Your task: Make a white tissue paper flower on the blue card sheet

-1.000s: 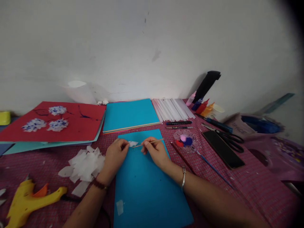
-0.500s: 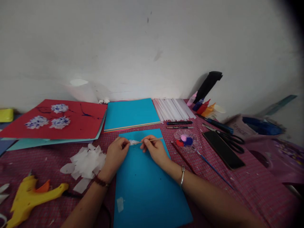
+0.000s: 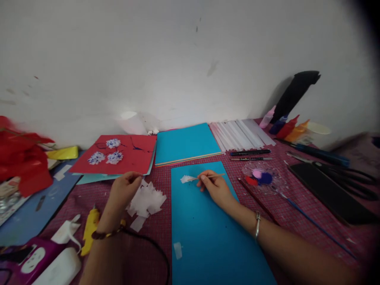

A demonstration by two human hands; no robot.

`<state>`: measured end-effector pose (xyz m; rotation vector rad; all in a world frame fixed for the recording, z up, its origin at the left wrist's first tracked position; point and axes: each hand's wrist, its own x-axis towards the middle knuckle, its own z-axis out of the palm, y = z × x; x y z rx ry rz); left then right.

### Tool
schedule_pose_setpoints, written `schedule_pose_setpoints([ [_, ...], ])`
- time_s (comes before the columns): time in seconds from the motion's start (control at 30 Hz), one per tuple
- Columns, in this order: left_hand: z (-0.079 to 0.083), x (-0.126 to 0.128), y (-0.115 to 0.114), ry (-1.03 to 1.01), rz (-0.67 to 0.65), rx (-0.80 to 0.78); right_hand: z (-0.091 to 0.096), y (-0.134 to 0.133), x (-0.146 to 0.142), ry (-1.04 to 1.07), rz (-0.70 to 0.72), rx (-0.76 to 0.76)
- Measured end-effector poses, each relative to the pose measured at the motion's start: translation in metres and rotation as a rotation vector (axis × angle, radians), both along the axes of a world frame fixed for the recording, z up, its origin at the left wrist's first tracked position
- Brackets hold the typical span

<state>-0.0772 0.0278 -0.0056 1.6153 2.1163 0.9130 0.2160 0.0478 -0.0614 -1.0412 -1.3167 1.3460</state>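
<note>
My right hand (image 3: pixel 216 187) pinches a thin wooden stick (image 3: pixel 220 175) over the upper part of a blue sheet (image 3: pixel 208 221). The stick's left tip meets a small clump of white paper pieces (image 3: pixel 187 179) on that sheet. My left hand (image 3: pixel 125 190) hovers left of the sheet, beside a pile of white paper pieces (image 3: pixel 148 200). Its fingers are curled together, and whatever they may hold is hidden.
A red sheet (image 3: pixel 133 152) with white-and-blue paper flowers lies back left. A yellow glue gun (image 3: pixel 90 229) and its cord are near my left forearm. To the right sit a paint palette (image 3: pixel 276 186), brushes, scissors (image 3: pixel 344 174), a phone (image 3: pixel 332 194) and paint bottles (image 3: pixel 287 126).
My left hand has moved left, away from the white clump, to the paper pile. My right hand keeps the stick at the clump. The view has turned left.
</note>
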Motion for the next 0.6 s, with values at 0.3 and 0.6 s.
schedule_pose_setpoints([
  [0.3,-0.018,0.008,0.012,0.251,-0.079,-0.371,0.002,0.0,0.001,-0.008,0.018,-0.009],
  [0.6,0.004,0.015,0.0,-0.2,0.024,-0.04,0.001,0.001,0.0,-0.012,0.016,0.0],
])
